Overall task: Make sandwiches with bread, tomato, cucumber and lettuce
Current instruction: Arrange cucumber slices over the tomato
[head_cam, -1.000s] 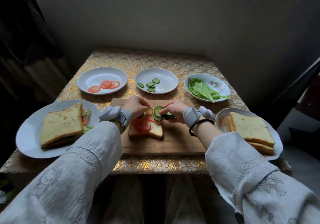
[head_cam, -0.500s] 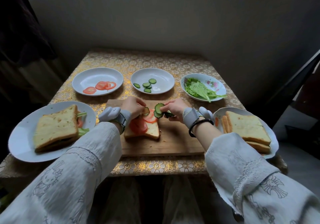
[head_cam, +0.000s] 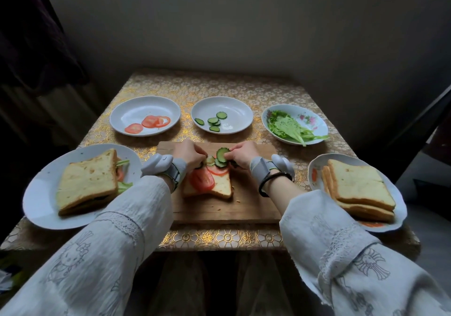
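Note:
A bread slice (head_cam: 220, 185) lies on the wooden cutting board (head_cam: 246, 206), topped with tomato slices (head_cam: 202, 179). Over its far edge my right hand (head_cam: 242, 154) pinches several cucumber slices (head_cam: 221, 156), one raised at my fingertips. My left hand (head_cam: 189, 153) pinches another cucumber slice (head_cam: 209, 160) at the bread's far left corner. Behind the board stand a plate with tomato slices (head_cam: 148, 121), a plate with cucumber slices (head_cam: 214, 121) and a bowl of lettuce (head_cam: 291, 129).
A white plate (head_cam: 39, 198) at the left holds a finished sandwich (head_cam: 87, 181). At the right another plate (head_cam: 400, 208) carries stacked bread slices (head_cam: 358, 187). The gold patterned tablecloth (head_cam: 219, 239) ends close to me; a wall stands behind the table.
The camera shifted slightly. My left hand moved its cucumber slice onto the bread's far edge, and my right hand stayed over the far right corner with its cucumber slices.

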`<state>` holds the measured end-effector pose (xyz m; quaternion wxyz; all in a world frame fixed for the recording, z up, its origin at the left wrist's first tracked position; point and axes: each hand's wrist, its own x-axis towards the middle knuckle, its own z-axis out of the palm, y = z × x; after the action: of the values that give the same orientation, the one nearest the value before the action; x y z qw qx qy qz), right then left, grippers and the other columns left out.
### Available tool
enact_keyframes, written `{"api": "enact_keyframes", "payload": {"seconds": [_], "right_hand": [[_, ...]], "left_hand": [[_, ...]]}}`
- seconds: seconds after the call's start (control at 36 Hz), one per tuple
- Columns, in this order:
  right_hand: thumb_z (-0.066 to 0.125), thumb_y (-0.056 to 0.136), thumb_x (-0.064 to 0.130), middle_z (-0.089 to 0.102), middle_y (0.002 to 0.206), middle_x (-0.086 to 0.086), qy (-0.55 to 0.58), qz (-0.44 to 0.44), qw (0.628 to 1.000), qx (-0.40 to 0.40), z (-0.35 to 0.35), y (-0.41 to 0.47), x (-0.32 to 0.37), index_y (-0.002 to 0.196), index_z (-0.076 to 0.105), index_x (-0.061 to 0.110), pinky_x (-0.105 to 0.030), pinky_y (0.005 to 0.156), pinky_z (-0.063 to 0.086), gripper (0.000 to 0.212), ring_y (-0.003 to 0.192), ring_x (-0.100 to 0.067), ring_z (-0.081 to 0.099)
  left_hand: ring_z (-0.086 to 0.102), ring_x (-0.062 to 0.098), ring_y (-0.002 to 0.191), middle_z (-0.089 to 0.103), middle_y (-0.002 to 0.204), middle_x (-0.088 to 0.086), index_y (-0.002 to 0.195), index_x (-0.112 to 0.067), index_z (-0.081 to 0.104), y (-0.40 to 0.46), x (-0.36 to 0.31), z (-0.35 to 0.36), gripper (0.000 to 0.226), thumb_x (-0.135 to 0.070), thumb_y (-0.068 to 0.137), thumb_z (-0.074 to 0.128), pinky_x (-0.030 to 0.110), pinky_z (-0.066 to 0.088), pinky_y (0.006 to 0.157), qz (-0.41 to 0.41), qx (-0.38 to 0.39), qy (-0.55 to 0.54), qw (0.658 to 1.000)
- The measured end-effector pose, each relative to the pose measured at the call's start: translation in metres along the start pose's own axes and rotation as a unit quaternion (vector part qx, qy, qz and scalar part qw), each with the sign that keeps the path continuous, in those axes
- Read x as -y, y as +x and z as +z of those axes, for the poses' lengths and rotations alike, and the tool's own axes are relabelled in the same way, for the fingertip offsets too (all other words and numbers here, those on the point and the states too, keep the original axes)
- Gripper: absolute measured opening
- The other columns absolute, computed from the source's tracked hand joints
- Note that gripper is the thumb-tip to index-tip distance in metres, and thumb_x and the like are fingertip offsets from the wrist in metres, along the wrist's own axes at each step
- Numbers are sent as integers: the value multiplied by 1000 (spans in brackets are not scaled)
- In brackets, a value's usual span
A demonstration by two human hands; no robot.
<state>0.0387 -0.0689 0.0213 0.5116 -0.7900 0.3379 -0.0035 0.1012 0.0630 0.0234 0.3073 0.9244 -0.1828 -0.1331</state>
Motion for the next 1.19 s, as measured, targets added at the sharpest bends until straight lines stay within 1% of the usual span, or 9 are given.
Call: {"api": "enact_keyframes", "payload": {"seconds": [0.14,0.25,0.42,0.5,0.64,0.78,0.86,1.06,1.19], "right_hand": [[72,80,12,62,93,-8,-10,-13,1000,-6,1,-1,1,87,69,10,-31,80,51,8,94,-24,60],[71,81,10,57,69,-2,31,-12,999,3,-1,-3,1,65,54,20,-21,50,40,25,60,-14,52],[66,85,1,58,73,-4,157,-11,985,68,-5,-16,8,107,65,3,-21,59,47,23,64,-11,54],[63,86,-2,60,77,-7,170,-13,981,86,-3,-23,12,116,61,-7,-20,62,48,31,65,-12,55],[63,87,1,62,80,-9,100,-11,991,90,3,-26,12,114,64,-7,-23,62,48,28,71,-16,58],[60,88,-5,57,76,-9,117,16,986,118,3,-31,13,81,61,4,-26,60,47,11,71,-19,57],[57,86,-12,57,81,-11,129,15,984,122,4,-34,14,108,61,-7,-29,63,52,23,79,-23,59],[46,87,-17,57,120,-30,135,16,983,125,1,-39,18,122,52,-14,-35,69,53,36,110,-32,58],[36,89,-20,52,130,-31,177,9,976,129,0,-40,19,124,50,-13,-37,82,53,38,122,-34,55]], "left_hand": [[63,26,109,68,117,15,110,-7,70,-1,3,-2,24,-8,90,57,32,51,94,0,-6,-19,1000],[64,25,105,69,113,15,109,-6,70,-7,2,-6,24,-12,90,56,24,47,79,23,-13,-33,999],[59,13,92,70,112,14,118,-6,66,-17,-7,-15,34,-23,89,63,23,45,81,39,54,-112,991],[55,5,70,68,97,6,112,-6,68,-21,-8,-19,30,-21,86,66,3,43,58,39,43,-115,992],[45,5,56,71,102,18,112,-3,69,-21,4,-24,29,-16,87,64,7,37,43,6,24,-87,996],[53,-3,40,71,68,6,106,-1,73,-20,22,-28,26,-14,84,66,3,33,36,-33,17,-69,997],[56,8,68,72,103,16,107,-2,71,-23,24,-24,26,-14,84,67,12,40,50,-30,27,-52,998],[55,18,77,70,100,16,100,-2,71,-20,22,-25,23,-17,83,69,20,39,53,-47,47,-21,998],[59,25,110,66,115,13,103,-10,71,-20,16,-25,22,-14,81,67,29,50,92,-20,12,16,1000]]}}
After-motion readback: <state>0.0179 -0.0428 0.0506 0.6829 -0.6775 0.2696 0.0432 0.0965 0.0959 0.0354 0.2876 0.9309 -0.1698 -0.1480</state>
